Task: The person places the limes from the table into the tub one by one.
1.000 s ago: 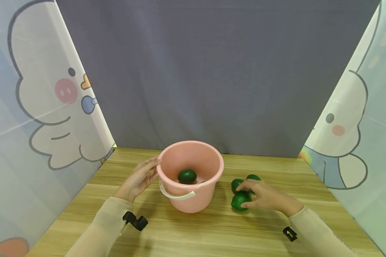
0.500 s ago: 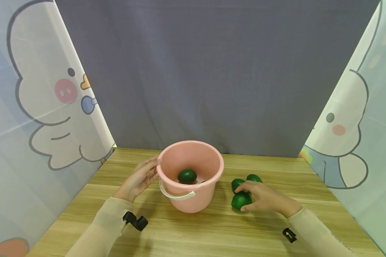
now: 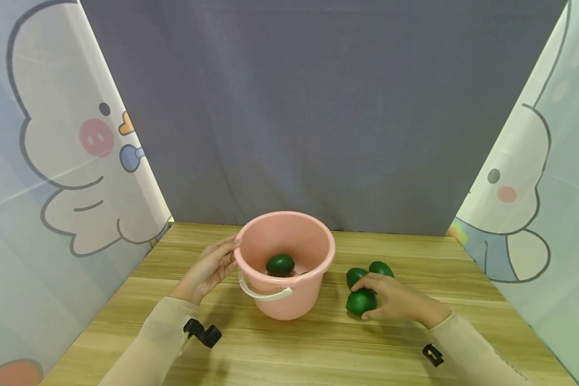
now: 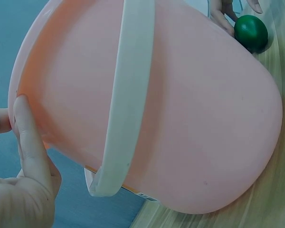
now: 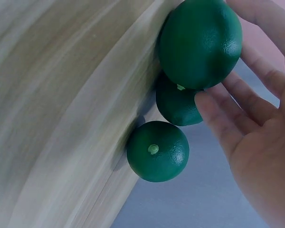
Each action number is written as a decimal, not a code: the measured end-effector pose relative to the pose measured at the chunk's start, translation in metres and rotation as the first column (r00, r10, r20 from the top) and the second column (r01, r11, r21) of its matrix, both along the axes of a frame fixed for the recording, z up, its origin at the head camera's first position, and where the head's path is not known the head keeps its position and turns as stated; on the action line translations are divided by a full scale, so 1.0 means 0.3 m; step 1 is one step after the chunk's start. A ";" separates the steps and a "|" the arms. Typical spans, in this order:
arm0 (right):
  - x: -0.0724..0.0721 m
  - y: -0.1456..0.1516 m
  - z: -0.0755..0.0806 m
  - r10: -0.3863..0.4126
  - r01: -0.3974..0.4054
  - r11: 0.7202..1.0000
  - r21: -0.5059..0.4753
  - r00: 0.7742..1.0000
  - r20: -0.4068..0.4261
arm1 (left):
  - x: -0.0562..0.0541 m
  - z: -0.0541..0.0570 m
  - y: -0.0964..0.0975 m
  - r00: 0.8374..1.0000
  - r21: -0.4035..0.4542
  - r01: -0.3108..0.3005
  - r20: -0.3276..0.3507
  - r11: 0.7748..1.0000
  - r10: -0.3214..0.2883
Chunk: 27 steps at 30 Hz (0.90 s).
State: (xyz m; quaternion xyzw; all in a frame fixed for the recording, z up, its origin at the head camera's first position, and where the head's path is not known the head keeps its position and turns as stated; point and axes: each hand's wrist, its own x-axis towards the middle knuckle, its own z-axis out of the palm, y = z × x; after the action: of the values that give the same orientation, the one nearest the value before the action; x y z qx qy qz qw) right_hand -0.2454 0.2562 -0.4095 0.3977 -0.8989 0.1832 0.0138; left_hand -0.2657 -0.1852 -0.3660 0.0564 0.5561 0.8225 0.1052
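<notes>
A pink bucket (image 3: pixel 289 305) with a white handle (image 3: pixel 270 295) stands on the wooden table, and one green lime (image 3: pixel 280 265) lies inside it. My left hand (image 3: pixel 212 268) holds the bucket's left rim. In the left wrist view a finger (image 4: pixel 28 128) lies along the outside wall just under the rim. To the right of the bucket, my right hand (image 3: pixel 395 300) has thumb and fingers round the nearest lime (image 3: pixel 361 302), which rests on the table. Two more limes lie just behind: one (image 3: pixel 355 277) beside my fingertips and another (image 3: pixel 381 268) farther back.
The wooden table (image 3: pixel 289 354) ends at a grey curtain (image 3: pixel 289 118) behind the bucket. Cartoon-printed cloths hang on the left (image 3: pixel 67 214) and right (image 3: pixel 559 300). A black wrist mount (image 3: pixel 202 332) sits on my left sleeve.
My right thumb has slid toward the lower edge of the nearest lime, and the fingers have settled around its far side. My left hand and the bucket stay put.
</notes>
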 end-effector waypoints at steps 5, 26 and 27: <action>0.005 -0.008 -0.005 -0.002 0.002 1.000 0.006 0.998 0.057 | 0.001 -0.001 -0.001 1.000 0.006 -0.002 -0.005 1.000 0.002; 0.006 -0.027 -0.030 -0.054 0.046 0.998 0.049 0.981 0.187 | 0.006 0.006 0.003 0.999 -0.008 -0.030 0.025 1.000 0.030; 0.006 -0.027 -0.030 -0.055 0.047 0.998 0.049 0.981 0.187 | 0.006 0.006 0.003 0.999 -0.007 -0.031 0.026 1.000 0.031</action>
State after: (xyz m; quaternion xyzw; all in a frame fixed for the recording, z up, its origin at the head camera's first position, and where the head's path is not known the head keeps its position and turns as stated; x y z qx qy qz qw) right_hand -0.2435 0.2482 -0.4185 0.3558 -0.9099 0.1996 -0.0753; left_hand -0.2640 -0.1844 -0.3643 0.0368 0.5583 0.8228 0.1000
